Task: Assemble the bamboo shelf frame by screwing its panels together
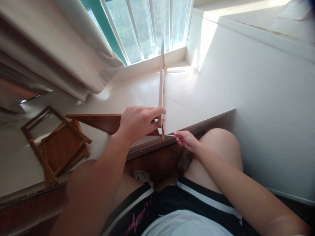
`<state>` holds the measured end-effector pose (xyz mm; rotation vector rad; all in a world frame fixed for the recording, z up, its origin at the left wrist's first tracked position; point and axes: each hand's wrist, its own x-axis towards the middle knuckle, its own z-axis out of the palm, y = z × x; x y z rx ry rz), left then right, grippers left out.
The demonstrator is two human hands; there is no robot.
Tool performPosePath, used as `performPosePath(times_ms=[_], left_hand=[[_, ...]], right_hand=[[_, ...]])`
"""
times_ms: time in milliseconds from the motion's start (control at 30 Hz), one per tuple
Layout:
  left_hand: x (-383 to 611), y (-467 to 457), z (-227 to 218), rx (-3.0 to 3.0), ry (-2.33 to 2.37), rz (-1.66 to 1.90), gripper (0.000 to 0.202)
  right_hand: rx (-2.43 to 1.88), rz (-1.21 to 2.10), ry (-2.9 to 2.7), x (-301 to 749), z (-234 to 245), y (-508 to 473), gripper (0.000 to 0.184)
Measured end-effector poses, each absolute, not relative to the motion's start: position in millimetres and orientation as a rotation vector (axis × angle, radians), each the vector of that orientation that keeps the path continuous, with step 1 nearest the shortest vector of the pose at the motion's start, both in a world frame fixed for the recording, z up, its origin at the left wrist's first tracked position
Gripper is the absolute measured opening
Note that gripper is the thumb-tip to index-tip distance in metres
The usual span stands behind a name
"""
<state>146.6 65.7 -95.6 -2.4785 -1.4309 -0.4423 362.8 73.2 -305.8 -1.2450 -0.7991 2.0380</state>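
Observation:
My left hand is closed on the near end of an upright wooden frame, seen nearly edge-on. A brown wooden panel runs leftward from under that hand and meets the frame near its lower end. In the closed fingers of my right hand is a thin metal rod, possibly a hex key. Its far tip touches or nearly touches the frame's lower end; I cannot tell which. Most of the rod is hidden in the fingers.
The work lies on a pale ledge under a barred window. A folded wooden piece of furniture lies to the left. A beige curtain hangs at upper left, and a white wall rises on the right.

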Motion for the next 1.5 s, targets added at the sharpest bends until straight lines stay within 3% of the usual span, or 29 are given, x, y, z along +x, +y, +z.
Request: performPosePath(times_ms=[167, 267, 367, 500, 833, 1500], left_hand=[[146.2, 66.3, -96.5, -2.473, -1.424, -0.447, 0.017], [146.3, 66.4, -96.6, -2.472, -1.420, -0.464, 0.017], [146.5, 66.2, -96.3, -2.471, -1.421, -0.466, 0.016], [146.3, 66.0, -96.5, -2.462, -1.419, -0.470, 0.017], [145.7, 66.4, -97.7, -2.447, -1.427, -0.472, 0.018], [148.2, 66.1, -98.0, -2.447, -1.480, -0.478, 0.019]], right_hand=[[-1.410, 1.669, -1.243, 363.4, -302.7, 67.7, 0.037], [-1.452, 1.203, -1.535, 367.9, -298.3, 61.3, 0.024], [-1.405, 0.990, -1.642, 372.7, -294.2, 56.3, 0.015], [-1.314, 0.931, -1.769, 374.6, -291.6, 53.0, 0.023], [-1.347, 0.745, -1.908, 372.4, -295.6, 53.5, 0.015], [-1.343, 0.845, -1.928, 374.6, -302.9, 58.2, 0.016]])
